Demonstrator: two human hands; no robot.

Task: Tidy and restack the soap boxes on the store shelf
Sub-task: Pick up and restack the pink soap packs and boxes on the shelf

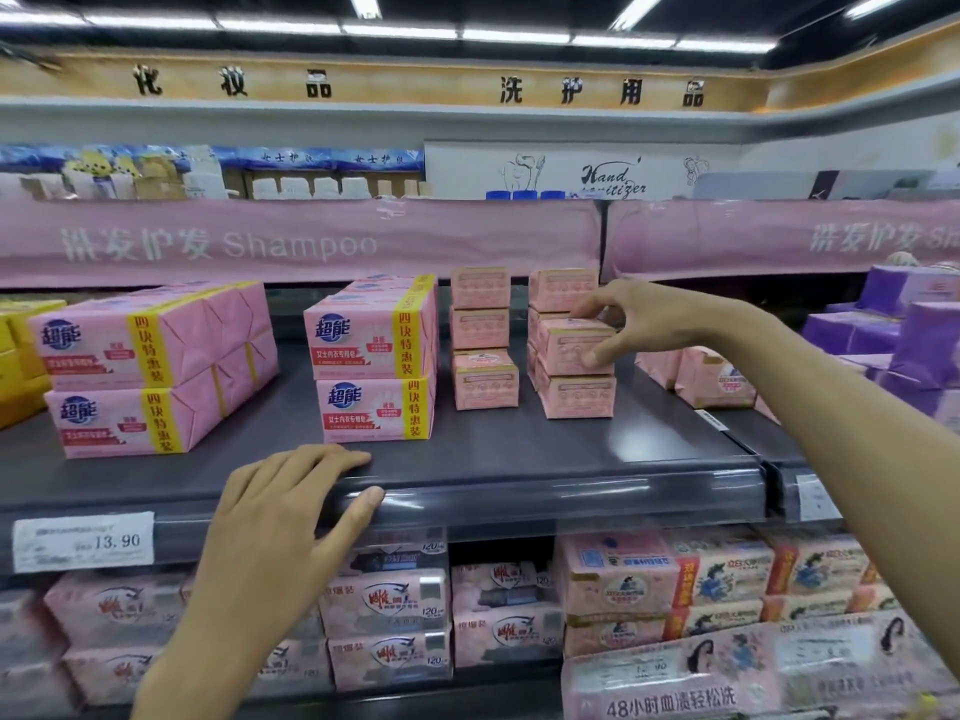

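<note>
At the far left of the dark shelf (519,449) sit yellow packs (21,356), then two pink four-bar packs (150,366) stacked one on the other. Below them a price tag (83,540) is fixed to the front rail. My left hand (291,506) lies flat on the shelf's front edge, fingers straight and relaxed, thumb on the rail, gripping nothing. Behind it stands a second pair of the same pink packs. Next come the small pink soap boxes (483,337), a neat column of three, and just beside it a second column. My right hand (639,319) pinches the middle box (574,345) of that second column, fingertips on its top and thumb against its front face. That box sits on the bottom one, and the top box stands further back. Purple packs (909,324) fill the far right.
</note>
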